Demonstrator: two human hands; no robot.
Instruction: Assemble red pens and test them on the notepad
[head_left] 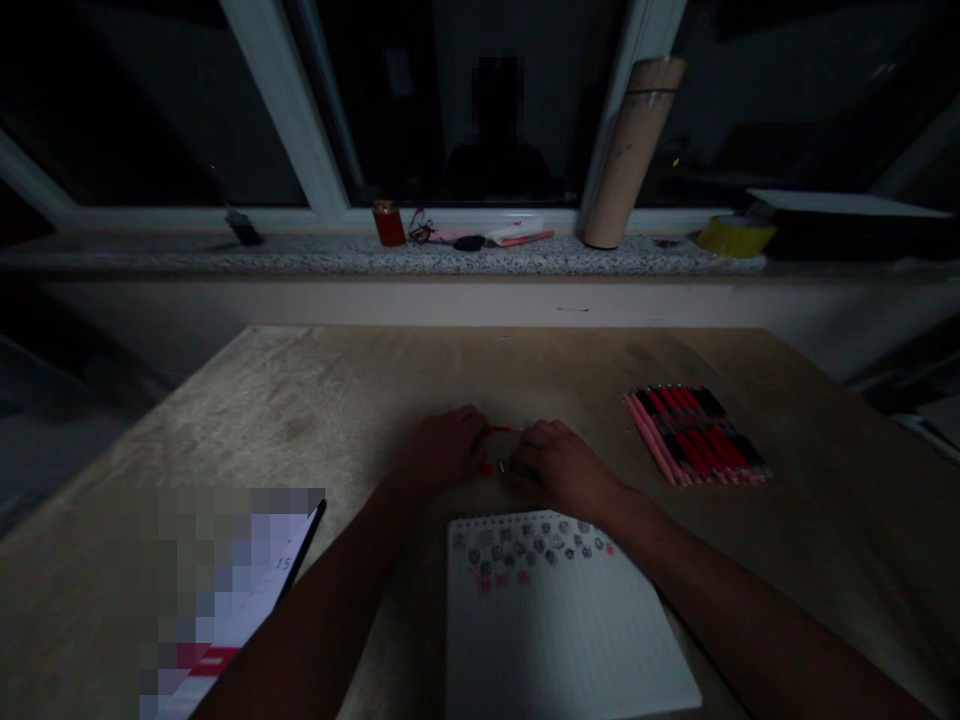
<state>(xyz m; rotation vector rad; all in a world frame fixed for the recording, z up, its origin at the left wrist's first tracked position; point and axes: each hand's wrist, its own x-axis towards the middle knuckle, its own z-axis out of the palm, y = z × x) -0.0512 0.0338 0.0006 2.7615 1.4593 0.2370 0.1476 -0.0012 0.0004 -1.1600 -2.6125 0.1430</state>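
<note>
Above the notepad, my left hand [450,447] is closed, its fingers curled at one end of a thin red stick [502,429] that looks like a pen refill. The stick's other end reaches the fingers of my right hand [553,468], which is also closed; what it holds is hidden in the dark. A small red piece [486,468] shows under my left fingers, and a small silvery bit [502,466] lies close to my right fingers. Just below is a spiral notepad [570,640] with rows of black and red scribbles, partly covered by my right forearm.
Red and black pens [697,430] lie in a row with pink pencils [651,440] on the table's right. A calendar-like sheet [262,580] stands at left. The sill holds a wooden-looking flask [634,155], a red jar [388,224] and yellow tape [736,237].
</note>
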